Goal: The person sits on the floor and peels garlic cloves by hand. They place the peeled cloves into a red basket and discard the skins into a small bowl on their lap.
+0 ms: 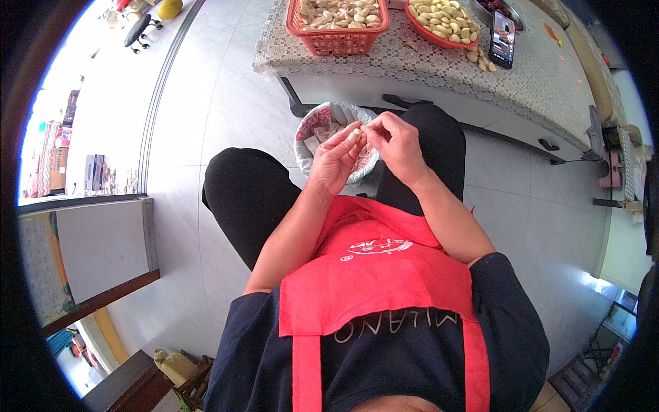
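Note:
A small pale garlic clove (358,132) is pinched between the thumb and fingers of my left hand (335,157). The fingertips of my right hand (395,141) close on the same clove from the right; its skin is too small to make out. Both hands hover over a waste bin (304,131) lined with a plastic bag, where pale peelings lie inside. On the table in front, a red plastic basket (337,41) holds many garlic cloves, some with skin on. Beside it a red bowl (437,40) is heaped with smooth, peeled-looking cloves.
The table (525,72) has a lace-patterned cover and drawers below. Several loose cloves (481,60) lie beside a propped smartphone (502,40) with a lit screen. Behind it stands a metal bowl (516,20) of dark red food. My knees flank the bin.

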### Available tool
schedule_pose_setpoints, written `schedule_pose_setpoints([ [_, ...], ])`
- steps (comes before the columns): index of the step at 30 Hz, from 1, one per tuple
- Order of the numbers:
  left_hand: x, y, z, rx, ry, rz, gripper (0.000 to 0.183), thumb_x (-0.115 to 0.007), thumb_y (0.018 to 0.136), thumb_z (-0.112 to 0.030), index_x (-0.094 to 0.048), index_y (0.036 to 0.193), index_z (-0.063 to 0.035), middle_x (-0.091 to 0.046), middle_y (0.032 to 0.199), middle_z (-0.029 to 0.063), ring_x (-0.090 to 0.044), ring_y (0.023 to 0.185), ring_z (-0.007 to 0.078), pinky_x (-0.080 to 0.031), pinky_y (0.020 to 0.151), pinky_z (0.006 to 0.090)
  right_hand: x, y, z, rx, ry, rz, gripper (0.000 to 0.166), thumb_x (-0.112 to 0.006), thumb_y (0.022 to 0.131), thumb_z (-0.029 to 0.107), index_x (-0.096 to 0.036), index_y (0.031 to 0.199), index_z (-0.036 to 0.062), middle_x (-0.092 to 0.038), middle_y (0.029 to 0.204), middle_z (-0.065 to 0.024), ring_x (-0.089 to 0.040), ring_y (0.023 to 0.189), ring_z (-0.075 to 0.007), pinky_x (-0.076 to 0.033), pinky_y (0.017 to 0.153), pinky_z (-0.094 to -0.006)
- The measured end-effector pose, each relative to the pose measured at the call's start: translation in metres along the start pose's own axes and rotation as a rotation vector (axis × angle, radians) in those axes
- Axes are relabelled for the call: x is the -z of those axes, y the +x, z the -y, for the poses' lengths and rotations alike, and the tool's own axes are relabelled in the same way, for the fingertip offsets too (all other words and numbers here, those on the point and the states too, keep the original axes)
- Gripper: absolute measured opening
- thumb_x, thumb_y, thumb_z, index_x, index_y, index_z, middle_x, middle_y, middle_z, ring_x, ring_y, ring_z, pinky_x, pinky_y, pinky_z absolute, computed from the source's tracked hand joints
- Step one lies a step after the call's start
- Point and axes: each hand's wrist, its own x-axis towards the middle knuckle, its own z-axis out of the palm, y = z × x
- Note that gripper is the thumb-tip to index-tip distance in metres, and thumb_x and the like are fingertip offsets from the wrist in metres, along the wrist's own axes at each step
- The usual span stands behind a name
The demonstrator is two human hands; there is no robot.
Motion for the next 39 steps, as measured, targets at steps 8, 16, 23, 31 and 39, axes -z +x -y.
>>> schedule_pose_setpoints([
  [8, 0.003, 0.001, -0.004, 0.035, -0.084, 0.103, 0.037, -0.054, 0.097, -0.016, -0.049, 0.126, 0.0061, -0.063, 0.11, 0.0126, -0.061, 0.086, 0.0124, -0.052, 0.08, 0.0236, 0.003, 0.005, -0.001, 0.063, -0.007, -0.048, 0.005, -0.062, 0.086, 0.0, -0.061, 0.091, -0.0017, -0.058, 0.089, -0.0102, -0.06, 0.076, -0.0174, -0.049, 0.065, -0.028],
  [16, 0.011, 0.003, 0.002, 0.031, -0.063, 0.141, 0.04, -0.056, 0.096, -0.019, -0.049, 0.128, 0.0039, -0.062, 0.107, 0.0059, -0.06, 0.085, 0.0114, -0.052, 0.078, 0.0239, 0.007, 0.003, 0.005, 0.119, 0.001, 0.083, 0.005, -0.062, 0.085, 0.0, -0.059, 0.089, -0.002, -0.056, 0.085, -0.0085, -0.059, 0.075, -0.0176, -0.048, 0.065, -0.0273],
  [23, 0.003, 0.001, 0.002, 0.025, -0.028, 0.053, 0.037, -0.059, 0.094, -0.013, -0.053, 0.126, 0.0031, -0.063, 0.106, 0.0054, -0.06, 0.089, 0.0119, -0.051, 0.079, 0.0248, 0.005, -0.001, -0.003, 0.028, 0.105, 0.115, 0.008, -0.062, 0.085, 0.003, -0.056, 0.088, -0.0021, -0.053, 0.081, -0.0067, -0.057, 0.072, -0.0155, -0.047, 0.065, -0.0279],
  [31, 0.008, 0.002, 0.001, 0.047, -0.046, 0.095, 0.033, -0.059, 0.094, -0.012, -0.055, 0.123, 0.0024, -0.064, 0.107, 0.0096, -0.061, 0.088, 0.0133, -0.052, 0.079, 0.0245, 0.013, 0.003, 0.002, -0.097, 0.227, 0.085, 0.006, -0.06, 0.086, 0.004, -0.057, 0.088, -0.0007, -0.058, 0.082, -0.0087, -0.059, 0.074, -0.014, -0.049, 0.066, -0.0292],
  [39, 0.011, 0.004, 0.001, 0.07, -0.081, 0.066, 0.035, -0.055, 0.095, -0.011, -0.051, 0.126, 0.0034, -0.064, 0.109, 0.011, -0.063, 0.089, 0.0125, -0.054, 0.079, 0.0196, 0.005, 0.002, -0.014, 0.014, 0.036, -0.009, 0.002, -0.057, 0.087, -0.002, -0.058, 0.089, -0.0026, -0.059, 0.084, -0.0086, -0.058, 0.071, -0.0158, -0.048, 0.065, -0.0266],
])
